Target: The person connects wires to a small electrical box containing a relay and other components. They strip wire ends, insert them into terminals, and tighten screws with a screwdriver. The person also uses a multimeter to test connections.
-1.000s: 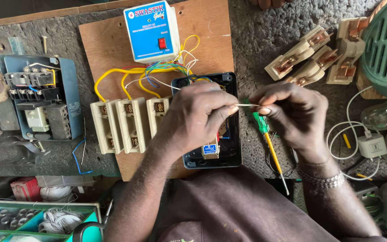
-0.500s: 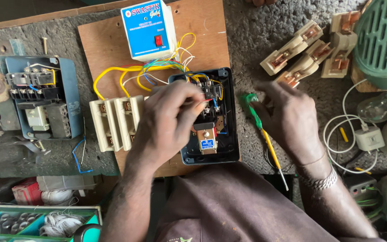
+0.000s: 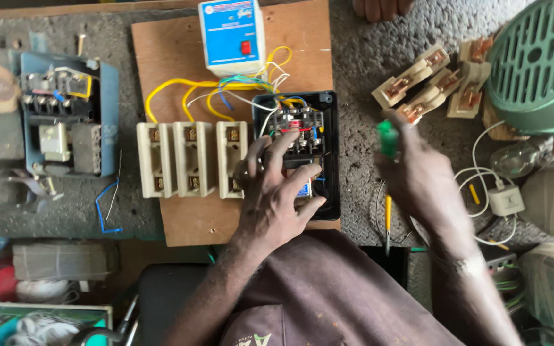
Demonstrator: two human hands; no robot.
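From here I see the left hand (image 3: 277, 198) spread flat, fingers apart, resting over the lower half of the open black starter box (image 3: 325, 128) on the wooden board (image 3: 174, 51); its fingertips touch the wired block inside, and it grips nothing. The right hand (image 3: 421, 182) is closed around a green-handled screwdriver (image 3: 387, 138), held just right of the box above the desk (image 3: 360, 83). Three cream fuse holders (image 3: 190, 160) sit just left of the box, and a blue-and-white unit (image 3: 231, 35) stands above it.

soft even daylight, faint shadows, motion blur on right hand (image 3: 418, 179)
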